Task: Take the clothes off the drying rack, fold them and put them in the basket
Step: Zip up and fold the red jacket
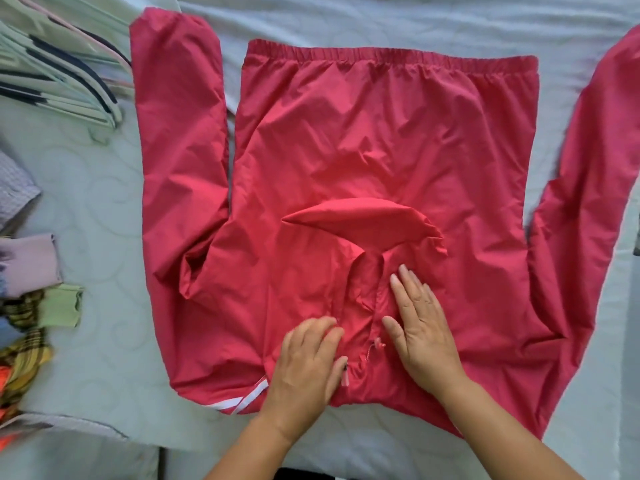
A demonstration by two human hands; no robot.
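A red windbreaker jacket lies spread flat on the pale bed sheet, elastic hem at the far side, hood folded down over its back. One sleeve runs up the left, the other up the right edge. My right hand presses flat on the hood near the collar. My left hand rests beside it with fingers curled into the fabric near a drawstring toggle. No drying rack or basket is in view.
A heap of pale green and dark hangers lies at the top left. Folded clothes in lilac, green and plaid are stacked along the left edge.
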